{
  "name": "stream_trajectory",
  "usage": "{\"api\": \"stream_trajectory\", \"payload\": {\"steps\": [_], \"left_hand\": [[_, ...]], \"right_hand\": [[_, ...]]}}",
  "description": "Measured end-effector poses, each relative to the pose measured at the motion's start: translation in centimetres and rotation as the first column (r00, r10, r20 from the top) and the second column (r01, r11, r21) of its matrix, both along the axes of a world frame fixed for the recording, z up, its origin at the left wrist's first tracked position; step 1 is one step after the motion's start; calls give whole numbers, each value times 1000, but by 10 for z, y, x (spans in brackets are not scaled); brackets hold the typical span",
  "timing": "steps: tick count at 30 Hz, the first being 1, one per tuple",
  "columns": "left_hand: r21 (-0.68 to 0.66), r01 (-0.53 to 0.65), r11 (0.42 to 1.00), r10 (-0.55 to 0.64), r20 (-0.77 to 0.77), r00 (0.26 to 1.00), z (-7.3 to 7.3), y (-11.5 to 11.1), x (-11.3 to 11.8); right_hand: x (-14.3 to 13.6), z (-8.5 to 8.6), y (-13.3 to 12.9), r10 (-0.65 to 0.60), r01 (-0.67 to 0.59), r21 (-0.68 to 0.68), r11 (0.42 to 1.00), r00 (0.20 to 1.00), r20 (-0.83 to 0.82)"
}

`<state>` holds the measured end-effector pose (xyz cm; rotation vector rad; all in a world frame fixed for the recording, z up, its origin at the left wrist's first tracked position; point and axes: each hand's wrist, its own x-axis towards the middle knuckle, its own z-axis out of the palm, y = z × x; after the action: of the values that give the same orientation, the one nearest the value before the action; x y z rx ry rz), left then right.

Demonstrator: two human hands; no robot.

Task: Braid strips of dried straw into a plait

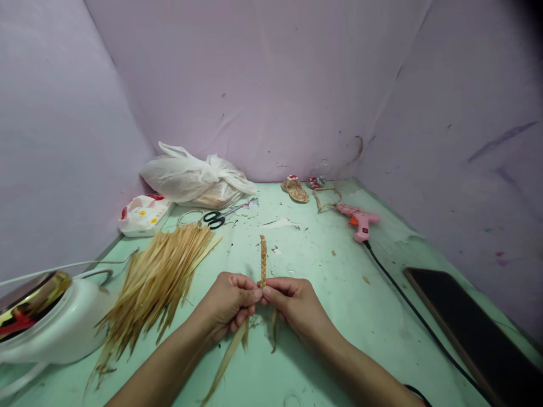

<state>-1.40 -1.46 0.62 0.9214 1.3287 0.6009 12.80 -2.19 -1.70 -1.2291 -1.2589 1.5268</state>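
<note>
Loose tails point(224, 362) nearest, dangling over the worktop point(339, 362); best kept apart, no twists. Now L hand point(232, 297) & R hand point(294, 302), fingers of both pinching the straw braid point(263, 261) at its near end, mid-worktop, btwn them. Pinch should stay firm, each fold flat, tension even. Spare straw bundle point(163, 271) to L, scissors point(216, 219) beyond, prob. for trimming.

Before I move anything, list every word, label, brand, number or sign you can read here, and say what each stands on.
No text can be read with certainty.
White pack at the left: red marks that look like printing, too small and blurred to read.
Pink glue gun: a small mark at its red switch, too small to read.
</note>
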Motion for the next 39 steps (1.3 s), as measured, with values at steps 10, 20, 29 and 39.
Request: {"api": "stream_trajectory", "payload": {"steps": [10, 20, 29, 39], "left_hand": [[184, 56, 981, -47, -53, 997, -3, 1, 6], [320, 85, 944, -2, -250, 968, -6, -2, 11], [194, -242, 951, 260, -72, 963, -6, -6, 23], [41, -387, 921, 384, 74, 921, -8, -6, 26]], "right_hand": [[4, 5, 0, 117, -137, 148, 979, 984, 135], [11, 16, -2, -140, -123, 372, 920, 783, 606], [0, 10, -22, -251, -321, 551, 771, 642, 725], [-14, -5, -29, -481, -614, 602, 510, 376, 792]]}}
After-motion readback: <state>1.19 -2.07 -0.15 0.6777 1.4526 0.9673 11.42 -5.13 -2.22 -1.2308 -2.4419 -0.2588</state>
